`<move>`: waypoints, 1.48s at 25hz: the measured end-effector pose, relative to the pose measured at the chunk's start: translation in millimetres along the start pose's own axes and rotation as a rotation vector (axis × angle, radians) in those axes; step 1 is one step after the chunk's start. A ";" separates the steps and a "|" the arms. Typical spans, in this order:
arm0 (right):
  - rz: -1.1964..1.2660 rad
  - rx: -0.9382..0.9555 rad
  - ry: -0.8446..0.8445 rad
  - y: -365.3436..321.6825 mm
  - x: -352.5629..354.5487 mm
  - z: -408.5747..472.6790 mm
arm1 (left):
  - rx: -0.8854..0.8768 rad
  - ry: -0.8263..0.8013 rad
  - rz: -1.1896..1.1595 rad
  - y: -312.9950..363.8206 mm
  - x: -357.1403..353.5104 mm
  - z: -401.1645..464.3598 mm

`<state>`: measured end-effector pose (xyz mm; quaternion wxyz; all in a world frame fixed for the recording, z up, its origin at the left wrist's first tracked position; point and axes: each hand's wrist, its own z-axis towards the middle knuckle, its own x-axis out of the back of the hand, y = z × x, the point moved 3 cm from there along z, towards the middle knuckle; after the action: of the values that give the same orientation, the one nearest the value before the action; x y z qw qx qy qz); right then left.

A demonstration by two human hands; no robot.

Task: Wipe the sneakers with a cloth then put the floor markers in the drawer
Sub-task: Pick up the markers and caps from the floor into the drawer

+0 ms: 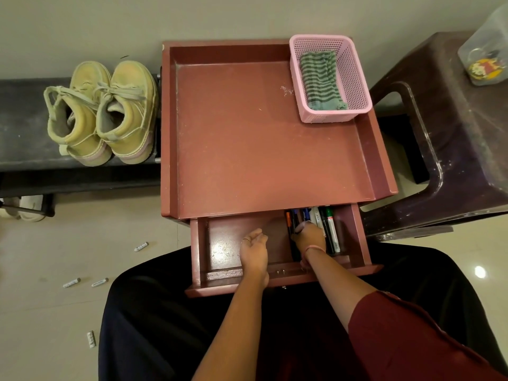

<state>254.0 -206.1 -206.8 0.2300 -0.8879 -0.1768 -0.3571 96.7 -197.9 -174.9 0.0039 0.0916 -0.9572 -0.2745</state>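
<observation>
You look straight down on a reddish-brown cabinet top [247, 133] with raised edges in the middle of the frame, standing on a pale tiled floor [82, 243]; at its upper right corner sits a pink basket [360, 86] with a green striped cloth [320, 81] folded inside; at upper left the 2 yellowish sneakers [101, 114] stand side by side on a low black bench [22, 127]; at right is a dark plastic stool [453, 149] carrying a clear container [486, 50]; the drawer [203, 254] is pulled out toward you at lower centre, and several floor markers [328, 229] lie in a row in its right part; 4 more white markers [99, 282] lie scattered on the floor at lower left; your left hand [254, 250] hangs over the bare drawer bottom with fingers loosely curled, holding nothing; your right hand [309, 236], a pink band on its wrist, is curled among the markers in the drawer, its fingers closed round a dark one, though the grip is partly hidden
</observation>
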 end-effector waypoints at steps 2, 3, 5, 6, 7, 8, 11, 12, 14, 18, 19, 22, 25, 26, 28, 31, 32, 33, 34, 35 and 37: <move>-0.005 0.011 -0.046 0.6 -1.3 2.2 | -0.004 -0.003 -0.003 0.3 0.1 0.0; -0.007 0.017 -0.042 1.5 -2.6 2.5 | -0.005 -0.004 -0.003 0.5 0.4 -0.1; -0.030 0.032 0.000 2.7 -4.8 0.6 | -0.001 -0.007 0.001 1.2 0.8 -1.2; -0.050 0.044 0.011 2.1 -5.9 -0.4 | 0.003 -0.009 0.004 1.9 0.9 -2.3; -0.070 0.060 0.009 1.5 -7.7 -2.0 | 0.007 -0.012 0.006 2.6 0.8 -2.8; -0.096 0.083 -0.002 0.8 -9.5 -2.2 | 0.010 -0.015 0.005 3.0 0.6 -3.5; -0.208 0.112 -0.054 -1.5 -13.6 -5.1 | 0.016 -0.021 0.002 3.9 0.0 -5.7; -0.236 0.096 -0.054 -1.0 -13.4 -5.9 | 0.019 -0.022 0.000 4.4 -0.3 -6.9; -0.261 0.037 -0.031 2.1 -11.3 -5.8 | 0.022 -0.024 -0.009 5.8 -0.4 -8.4; -0.255 -0.055 -0.007 7.9 -6.1 -4.2 | 0.025 -0.032 -0.032 7.3 0.7 -11.0; -0.249 -0.068 -0.014 8.1 -5.4 -4.6 | 0.025 -0.033 -0.038 7.5 0.9 -12.2; -0.244 -0.083 -0.033 5.9 -1.7 -9.1 | 0.016 -0.031 -0.062 9.9 2.9 -17.8; -0.238 -0.070 -0.039 1.3 2.4 -16.3 | 0.021 -0.025 -0.088 13.6 9.8 -22.8; -0.231 -0.058 -0.039 -2.0 4.8 -21.0 | 0.024 -0.021 -0.095 16.4 13.8 -26.2; -0.207 -0.036 -0.026 -10.6 10.0 -32.8 | 0.032 -0.013 -0.105 23.0 24.4 -34.2; -0.141 0.010 -0.007 -26.1 21.3 -50.6 | 0.062 -0.008 -0.107 32.1 41.9 -45.7; -0.113 0.034 -0.002 -33.3 26.5 -59.1 | 0.060 -0.019 -0.107 36.6 48.5 -50.1; -0.084 0.058 0.000 -40.7 31.8 -67.0 | 0.057 -0.042 -0.114 42.6 53.9 -54.5; -0.052 0.083 0.001 -48.9 38.0 -75.0 | 0.054 -0.061 -0.131 50.1 59.2 -60.2; -0.022 0.120 0.001 -59.0 44.4 -84.8 | 0.047 -0.070 -0.158 58.6 65.7 -67.3; 0.050 0.192 -0.016 -83.5 55.2 -108.6 | 0.010 -0.067 -0.274 78.4 82.4 -85.4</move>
<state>191.7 -186.5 -74.3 0.3215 -0.8687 -0.1898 -0.3254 7.1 -192.1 -64.6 -0.0658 0.2121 -0.9368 -0.2704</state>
